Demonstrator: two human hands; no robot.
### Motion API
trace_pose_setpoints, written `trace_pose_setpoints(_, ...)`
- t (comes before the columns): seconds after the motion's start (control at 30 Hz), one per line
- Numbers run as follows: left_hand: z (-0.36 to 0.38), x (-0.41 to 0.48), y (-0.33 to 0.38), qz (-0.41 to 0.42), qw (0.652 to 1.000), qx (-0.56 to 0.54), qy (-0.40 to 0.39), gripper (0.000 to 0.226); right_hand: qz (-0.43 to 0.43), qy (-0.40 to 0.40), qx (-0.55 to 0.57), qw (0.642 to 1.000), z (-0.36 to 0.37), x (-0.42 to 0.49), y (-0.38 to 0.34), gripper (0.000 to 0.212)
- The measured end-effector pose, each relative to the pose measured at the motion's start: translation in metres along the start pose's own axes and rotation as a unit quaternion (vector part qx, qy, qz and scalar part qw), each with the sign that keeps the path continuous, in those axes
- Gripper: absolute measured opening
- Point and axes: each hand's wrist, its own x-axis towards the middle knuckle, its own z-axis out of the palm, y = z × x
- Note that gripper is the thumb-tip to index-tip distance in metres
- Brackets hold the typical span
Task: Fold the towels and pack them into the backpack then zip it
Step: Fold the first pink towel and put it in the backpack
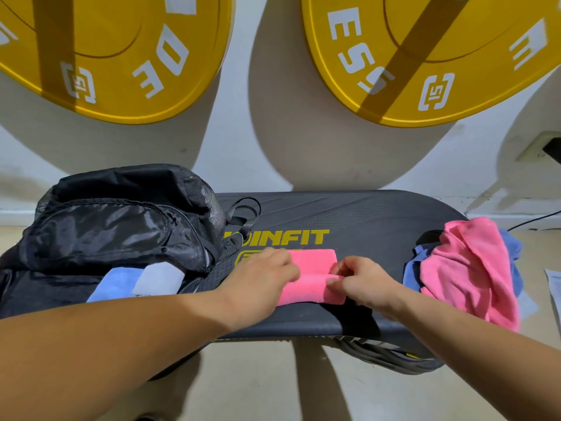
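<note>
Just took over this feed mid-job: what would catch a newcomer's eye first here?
Two big yellow weight plates sit against the wall up top. Centre, on the black board, the left hand presses and the right hand pinches a half-folded pink towel. The black backpack sits left with two folded towels in its mouth; a loose pink-and-blue heap lies right.

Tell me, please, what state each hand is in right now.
Left hand: bent fingers on the folded pink towel; grip cannot be told.
Right hand: pinching the same towel's right edge.
</note>
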Motion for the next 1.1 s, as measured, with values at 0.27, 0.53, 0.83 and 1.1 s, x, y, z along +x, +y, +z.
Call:
trace_pose_setpoints(0.27,0.000,0.001,0.008,-0.012,0.985,0.128,-0.119,0.045,-0.351,0.199,-0.313,0.860,0.014,0.002,0.006,0.028)
trace_pose_setpoints(0.53,0.000,0.001,-0.006,-0.188,0.961,-0.171,-0.111,0.034,-0.303,0.073,-0.376,0.872,0.001,0.002,0.007,0.039)
trace_pose_setpoints(0.83,0.004,0.011,-0.019,-0.257,0.923,-0.269,-0.101,0.017,-0.110,-0.005,-0.151,0.982,-0.001,0.015,-0.014,0.012)
trace_pose_setpoints(1.1,0.011,0.011,-0.024,-0.303,0.871,-0.358,-0.143,0.032,-0.086,-0.079,-0.176,0.977,-0.010,0.021,-0.024,0.014)
